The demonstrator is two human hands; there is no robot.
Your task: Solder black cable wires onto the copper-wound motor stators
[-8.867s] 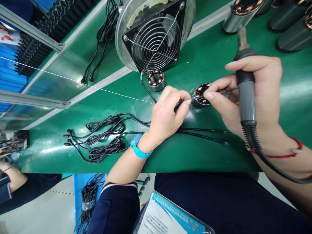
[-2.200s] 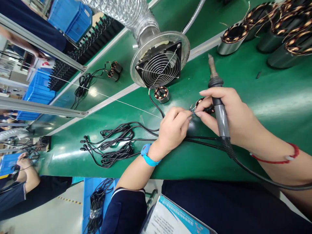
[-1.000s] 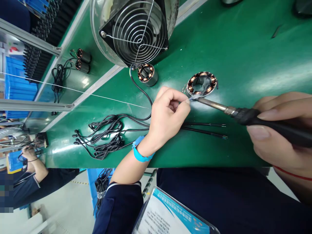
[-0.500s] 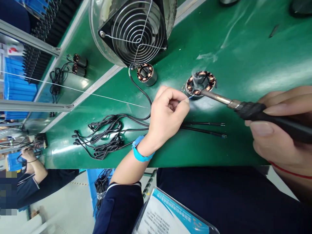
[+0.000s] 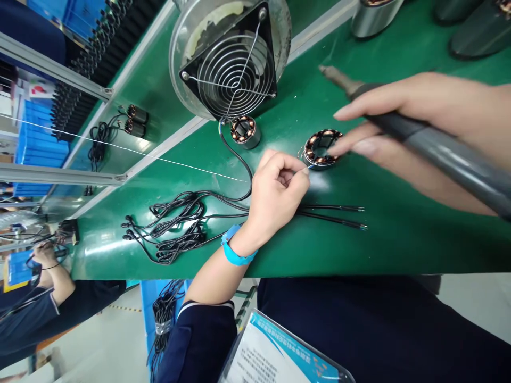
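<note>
My left hand (image 5: 279, 191), with a blue band (image 5: 235, 250) on its wrist, pinches a thin blue wire (image 5: 312, 166) at the near edge of a motor stator (image 5: 313, 143) with copper windings. My right hand (image 5: 431, 111) grips a soldering iron (image 5: 431, 141), slightly blurred. The iron's tip points up and left, above the green bench and apart from the stator. Fingers of the right hand overlap the stator's right side in view; whether they touch it I cannot tell. Black cables (image 5: 183, 205) lie coiled to the left, two stripped ends passing beyond my left hand.
A fan with a wire guard (image 5: 237, 85) stands at the back, a second stator (image 5: 245, 133) beside it. Metal cylinders (image 5: 375, 18) stand at the back right. A thin white strand (image 5: 159, 158) crosses from the left. At far left a co-worker's hand (image 5: 44, 252) handles a cable.
My right hand has lifted the soldering iron away from the stator, up and back. The smoke at the stator is gone. My left hand keeps its pinch on the wire; the view has shifted slightly.
</note>
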